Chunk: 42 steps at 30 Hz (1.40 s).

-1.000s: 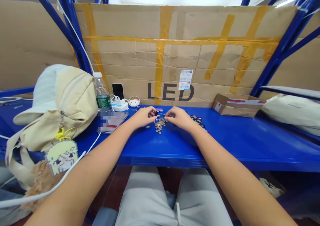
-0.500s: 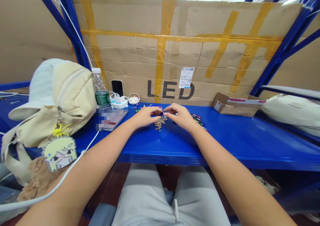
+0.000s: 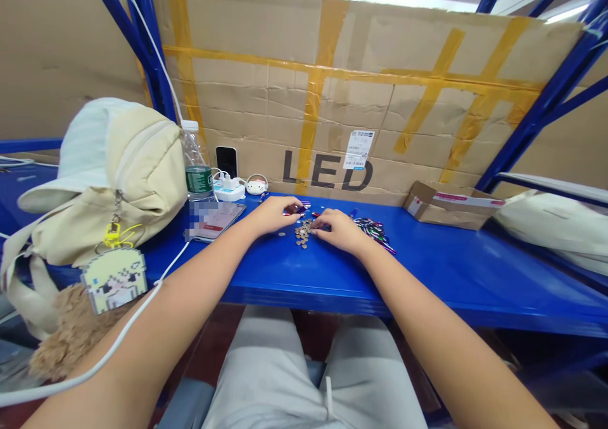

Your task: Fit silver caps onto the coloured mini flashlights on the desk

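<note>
Small round metallic pieces (image 3: 303,231) lie in a loose pile on the blue table (image 3: 294,277). My left hand (image 3: 280,215) is just left of the pile, its fingers curled around a small dark purple item that I cannot make out. At the pile's right edge, my right hand (image 3: 336,228) has its fingertips down on the pieces, pinched together; anything between them is too small to tell. Thin, pen-like colourful items (image 3: 375,231) form a heap to the right of my right hand. More of them lie behind my left hand, partly hidden.
On the left are a cream backpack (image 3: 147,169), a bottle (image 3: 197,169), a phone (image 3: 216,220) and a white power strip (image 3: 229,189). An open cardboard box (image 3: 451,206) and a pale bag (image 3: 555,226) stand right. Taped cardboard (image 3: 266,112) rises behind.
My hands have moved apart from where they met over the pile. The right one has lowered to the pieces, and more of the heap on the right shows. The view has shifted slightly.
</note>
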### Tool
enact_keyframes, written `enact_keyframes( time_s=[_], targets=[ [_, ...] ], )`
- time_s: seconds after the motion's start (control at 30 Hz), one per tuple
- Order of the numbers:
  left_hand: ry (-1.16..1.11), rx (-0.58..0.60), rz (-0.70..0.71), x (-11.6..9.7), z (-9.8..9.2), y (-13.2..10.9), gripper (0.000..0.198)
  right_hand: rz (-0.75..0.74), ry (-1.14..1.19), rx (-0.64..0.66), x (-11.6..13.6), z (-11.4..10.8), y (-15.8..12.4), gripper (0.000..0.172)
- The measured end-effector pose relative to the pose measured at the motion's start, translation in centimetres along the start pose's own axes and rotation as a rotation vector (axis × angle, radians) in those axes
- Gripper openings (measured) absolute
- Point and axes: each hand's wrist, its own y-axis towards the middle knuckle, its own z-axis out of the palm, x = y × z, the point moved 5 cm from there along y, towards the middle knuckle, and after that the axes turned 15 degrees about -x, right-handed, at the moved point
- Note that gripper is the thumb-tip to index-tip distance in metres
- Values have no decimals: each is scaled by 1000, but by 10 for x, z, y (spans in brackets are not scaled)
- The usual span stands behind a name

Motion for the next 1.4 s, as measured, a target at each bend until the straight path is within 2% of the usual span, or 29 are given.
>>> enact_keyframes(
  time_s=[0.17, 0.5, 0.67, 0.83, 0.9, 1.0, 1.07, 1.4],
  targets=[
    [20, 28, 19, 0, 2, -1, 28, -50, 37, 54, 12, 7, 0, 12],
    [53, 46, 54, 2, 4, -1, 29, -85, 83, 113, 22, 7, -2, 9],
    [15, 57, 50, 2, 3, -1, 28, -95, 106, 64, 19, 8, -1, 9],
    [28, -126, -100, 12, -14, 4, 29, 55, 158, -227, 8, -13, 4, 11],
    [6, -91, -83, 8, -12, 3, 28, 118, 193, -289, 6, -20, 5, 14],
    [-23, 51, 30, -6, 2, -3, 27, 220, 252, -279, 3, -22, 5, 17],
    [-14, 98, 98, -14, 9, -6, 25, 288, 292, -243, 1, -21, 4, 19],
    [10, 118, 177, -23, 10, -8, 20, 419, 503, -147, -6, -15, 1, 32]
  ],
)
